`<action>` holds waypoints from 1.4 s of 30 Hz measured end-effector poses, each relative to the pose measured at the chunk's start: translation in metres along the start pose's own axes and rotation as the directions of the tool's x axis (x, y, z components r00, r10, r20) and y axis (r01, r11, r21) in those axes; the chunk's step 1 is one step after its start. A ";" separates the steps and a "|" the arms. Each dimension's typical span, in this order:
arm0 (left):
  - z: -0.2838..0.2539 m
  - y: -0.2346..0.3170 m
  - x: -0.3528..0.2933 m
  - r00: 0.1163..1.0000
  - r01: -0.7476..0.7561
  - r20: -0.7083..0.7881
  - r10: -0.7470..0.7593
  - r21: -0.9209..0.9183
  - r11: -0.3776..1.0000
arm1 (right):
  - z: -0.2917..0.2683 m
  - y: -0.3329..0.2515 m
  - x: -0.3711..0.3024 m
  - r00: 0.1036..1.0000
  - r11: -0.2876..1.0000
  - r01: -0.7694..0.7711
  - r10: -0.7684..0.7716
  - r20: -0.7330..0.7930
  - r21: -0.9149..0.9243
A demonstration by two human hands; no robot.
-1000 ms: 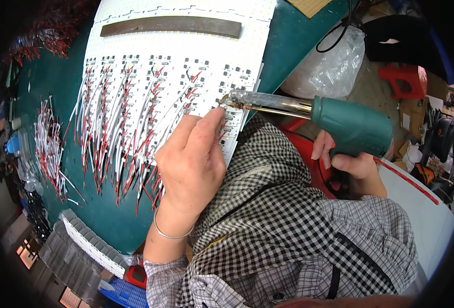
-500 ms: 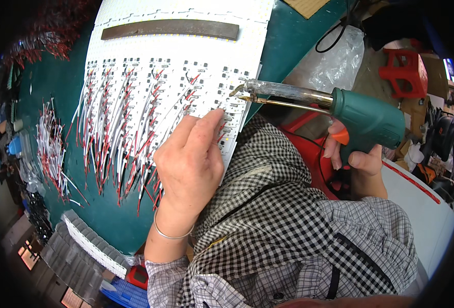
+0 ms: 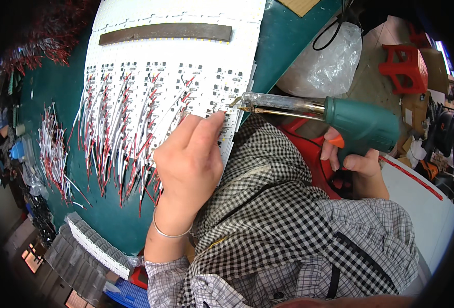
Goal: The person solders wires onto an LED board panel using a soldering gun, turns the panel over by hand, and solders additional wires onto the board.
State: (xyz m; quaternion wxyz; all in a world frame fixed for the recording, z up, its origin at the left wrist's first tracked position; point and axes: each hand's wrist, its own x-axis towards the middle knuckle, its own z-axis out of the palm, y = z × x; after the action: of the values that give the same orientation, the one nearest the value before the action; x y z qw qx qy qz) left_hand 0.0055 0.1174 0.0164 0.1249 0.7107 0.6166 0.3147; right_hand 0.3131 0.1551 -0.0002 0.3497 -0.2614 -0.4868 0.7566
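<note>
On the green desk (image 3: 116,220), board sheet (image 3: 134,54): lies flat, white, dotted with small black parts set in columns toward the near side.
Fixed wires (image 3: 126,123): run in red and white bunches along the columns, spill past the near edge of the sheet over the desk.
Left hand (image 3: 190,149): reaches over the sheet with fingers curled and drawn close together; points down at the rightmost column. Cannot tell about a wire between the fingertips, hidden from view.
Bracelet (image 3: 173,234): circles the left wrist, thin and silvery.
Right hand (image 3: 364,163): wraps round the handle of the soldering gun (image 3: 363,123) in a closed grip, just beside the orange trigger (image 3: 338,141).
Soldering gun: points leftward over the right edge of the sheet, tip just beside the left fingertips. Cannot tell about contact with the sheet.
Metal bar (image 3: 165,33): rests across the far part of the sheet, dark and flat.
Loose wires (image 3: 54,149): lie in a red and white heap left of the sheet.
Plastic bag (image 3: 322,66): sits beyond the desk's right edge, clear and crumpled.
Red stool (image 3: 404,69): stands farther right.
</note>
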 end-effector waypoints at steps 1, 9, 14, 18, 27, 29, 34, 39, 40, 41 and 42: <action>0.001 0.000 0.000 0.999 -0.037 -0.007 0.037 0.043 0.998 | 0.001 -0.001 0.001 1.000 1.000 -0.006 0.006 0.002 -0.012; 0.010 -0.005 -0.010 0.982 -0.143 -0.102 0.156 0.123 0.982 | 0.004 0.004 0.004 0.999 0.998 -0.036 0.038 0.038 -0.053; 0.014 -0.004 -0.010 0.967 -0.213 -0.081 0.242 0.262 0.941 | 0.003 0.009 0.003 0.998 0.965 0.046 -0.035 0.046 -0.258; 0.016 -0.002 -0.008 0.965 -0.221 -0.071 0.253 0.303 0.927 | -0.004 0.009 -0.002 0.998 0.980 0.050 -0.044 0.036 -0.195; 0.010 -0.005 -0.012 0.962 -0.231 -0.066 0.265 0.327 0.917 | 0.001 0.002 0.002 0.997 0.997 0.074 -0.074 -0.035 0.003; 0.003 -0.002 -0.015 0.976 -0.201 -0.021 0.218 0.316 0.927 | 0.004 0.005 0.006 0.991 0.997 0.046 -0.038 -0.129 0.060; -0.036 -0.001 -0.039 0.997 -0.077 0.047 0.067 0.242 0.967 | 0.000 -0.001 0.001 0.986 0.999 0.049 -0.049 -0.159 -0.004; -0.100 -0.032 -0.067 0.942 0.312 -0.082 -0.326 -0.151 0.938 | -0.006 0.004 0.010 0.987 0.996 0.086 -0.089 -0.134 -0.029; -0.116 -0.045 -0.072 0.888 0.429 -0.204 -0.413 0.039 0.903 | -0.008 0.005 0.009 0.984 0.995 0.088 -0.094 -0.152 -0.044; -0.127 -0.069 -0.083 0.799 0.532 -0.370 -0.474 0.068 0.844 | -0.006 0.005 0.011 0.986 0.995 0.091 -0.096 -0.139 -0.038; -0.142 -0.090 -0.092 0.747 0.608 -0.466 -0.474 0.192 0.770 | -0.006 0.004 0.012 0.987 0.996 0.087 -0.091 -0.131 -0.035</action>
State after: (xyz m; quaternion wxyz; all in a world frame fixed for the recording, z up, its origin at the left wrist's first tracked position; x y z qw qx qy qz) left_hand -0.1554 0.0188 0.0476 -0.0352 0.4301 0.8539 0.2908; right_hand 0.3088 0.1663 -0.0069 0.4109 -0.2940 -0.4848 0.7139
